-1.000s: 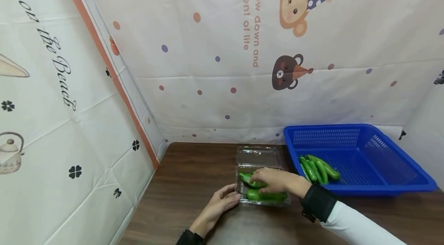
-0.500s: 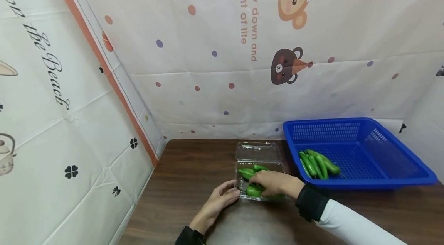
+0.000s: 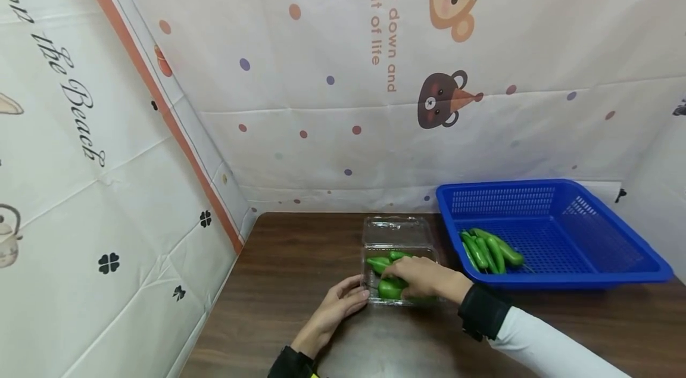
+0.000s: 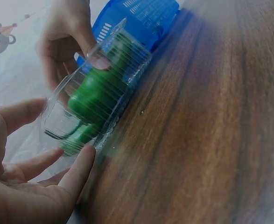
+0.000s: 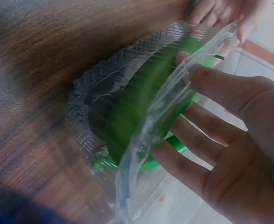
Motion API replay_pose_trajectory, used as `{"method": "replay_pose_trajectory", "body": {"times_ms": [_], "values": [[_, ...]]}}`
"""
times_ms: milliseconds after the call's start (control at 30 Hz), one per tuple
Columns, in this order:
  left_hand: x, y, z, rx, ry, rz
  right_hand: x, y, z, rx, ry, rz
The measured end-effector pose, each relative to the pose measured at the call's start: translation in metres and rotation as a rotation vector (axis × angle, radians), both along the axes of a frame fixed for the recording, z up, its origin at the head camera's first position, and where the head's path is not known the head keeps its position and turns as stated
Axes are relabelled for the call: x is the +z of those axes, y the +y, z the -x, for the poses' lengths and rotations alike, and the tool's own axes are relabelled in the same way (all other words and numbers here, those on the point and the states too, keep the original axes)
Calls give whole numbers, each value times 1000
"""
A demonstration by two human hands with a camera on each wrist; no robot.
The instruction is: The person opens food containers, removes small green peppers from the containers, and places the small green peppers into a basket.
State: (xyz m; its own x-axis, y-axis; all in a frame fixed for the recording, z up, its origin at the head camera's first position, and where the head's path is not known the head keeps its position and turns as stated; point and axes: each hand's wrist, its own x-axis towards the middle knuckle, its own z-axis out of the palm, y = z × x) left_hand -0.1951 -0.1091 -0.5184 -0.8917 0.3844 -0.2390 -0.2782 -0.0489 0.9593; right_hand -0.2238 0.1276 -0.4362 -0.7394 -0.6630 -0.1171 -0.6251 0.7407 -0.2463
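On the cloth (image 3: 268,149) I read "the Beach" (image 3: 66,99) left of the orange stripe (image 3: 155,92). Right: "slow down and" (image 3: 393,27), "of life" (image 3: 376,41).

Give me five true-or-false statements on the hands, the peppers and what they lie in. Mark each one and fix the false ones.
1. The right hand touches a green pepper inside the clear box. True.
2. The box is closed. False: its lid is open, on the far side.
3. The basket stands to the right of the box. True.
4. All the peppers are in the box. False: several others lie in the basket.
5. The left hand has its fingers at the box's left side. True.
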Motion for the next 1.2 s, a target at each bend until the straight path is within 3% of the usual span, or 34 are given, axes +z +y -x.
{"method": "replay_pose_trajectory", "body": {"times_ms": [233,633,867,1200], "values": [[-2,2,2,-2,12,-1,6,4,-1,14,45,24],[-3,0,-2,-5,18,-7,18,11,6,31,70,229],[-4,0,-4,-19,13,5,31,11,2,12,196,263],[0,0,-2,-14,23,19,58,-1,-3,-3,460,436]]}}
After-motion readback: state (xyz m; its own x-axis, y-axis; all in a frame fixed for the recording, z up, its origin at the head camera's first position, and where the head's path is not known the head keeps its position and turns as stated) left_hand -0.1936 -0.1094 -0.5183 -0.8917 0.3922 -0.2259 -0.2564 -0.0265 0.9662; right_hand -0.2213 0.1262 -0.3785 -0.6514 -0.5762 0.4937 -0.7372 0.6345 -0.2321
